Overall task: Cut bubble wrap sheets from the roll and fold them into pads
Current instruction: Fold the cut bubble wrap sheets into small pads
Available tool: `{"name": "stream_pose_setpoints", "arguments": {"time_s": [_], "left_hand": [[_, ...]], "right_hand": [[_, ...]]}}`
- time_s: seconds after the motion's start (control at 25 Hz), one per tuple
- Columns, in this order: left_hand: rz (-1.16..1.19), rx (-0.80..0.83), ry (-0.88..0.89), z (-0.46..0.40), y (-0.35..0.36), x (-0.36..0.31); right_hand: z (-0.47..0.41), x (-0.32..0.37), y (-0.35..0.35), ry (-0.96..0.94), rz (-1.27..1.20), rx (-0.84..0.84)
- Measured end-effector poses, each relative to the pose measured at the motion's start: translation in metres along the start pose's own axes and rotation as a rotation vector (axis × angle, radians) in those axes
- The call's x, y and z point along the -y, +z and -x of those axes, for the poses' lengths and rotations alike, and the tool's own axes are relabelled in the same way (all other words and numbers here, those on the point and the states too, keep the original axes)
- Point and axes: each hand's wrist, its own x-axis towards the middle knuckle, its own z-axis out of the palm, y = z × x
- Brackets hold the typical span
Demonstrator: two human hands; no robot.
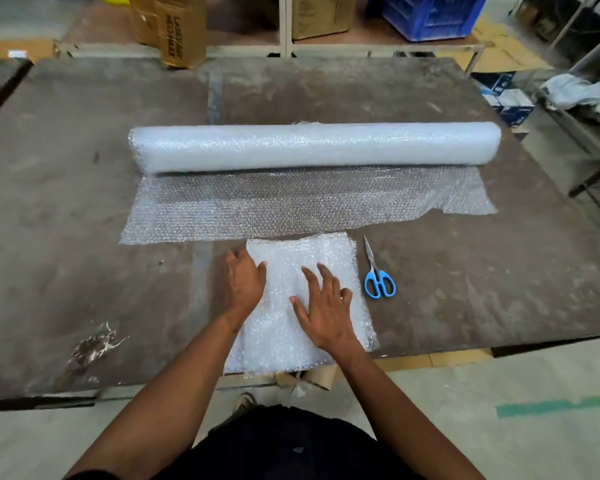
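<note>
On the worn brown table (84, 202), the left hand (244, 282) lies flat with straight fingers on the left edge of the folded bubble wrap pad (291, 348), a cloudy white, several-layered rectangle whose near end overhangs the table's front edge. The right hand (326, 306) presses its middle, fingers spread apart. Behind it lies the bubble wrap roll (312, 147), a translucent sheet unrolled toward the pad. Blue-handled scissors (378, 275) rest closed just right of the pad.

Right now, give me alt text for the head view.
Both hands, left hand and right hand, press flat on a folded clear bubble wrap pad at the brown table's near edge. Blue-handled scissors lie right of it, the partly unrolled bubble wrap roll behind.
</note>
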Motion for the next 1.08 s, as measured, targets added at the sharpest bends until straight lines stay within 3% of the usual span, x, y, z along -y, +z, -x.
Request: {"name": "stream_pose_setpoints", "arguments": {"time_s": [0.12, 0.32, 0.56, 0.84, 1.08], "left_hand": [[-0.004, -0.008, 0.077, -0.010, -0.002, 0.012], [0.190, -0.051, 0.201, -0.019, -0.007, 0.026], [0.411, 0.158, 0.235, -0.011, -0.001, 0.039], [0.438, 0.050, 0.155, -0.019, -0.008, 0.030], [0.467, 0.126, 0.195, -0.026, -0.015, 0.016]], "right_hand": [[-0.014, 0.004, -0.002, -0.039, 0.025, 0.010], [-0.015, 0.016, 0.011, 0.019, 0.070, 0.046], [-0.013, 0.035, 0.023, 0.113, 0.042, 0.058], [-0.037, 0.036, 0.019, 0.098, 0.035, 0.120], [-0.055, 0.026, -0.009, 0.046, -0.022, 0.031]]}}
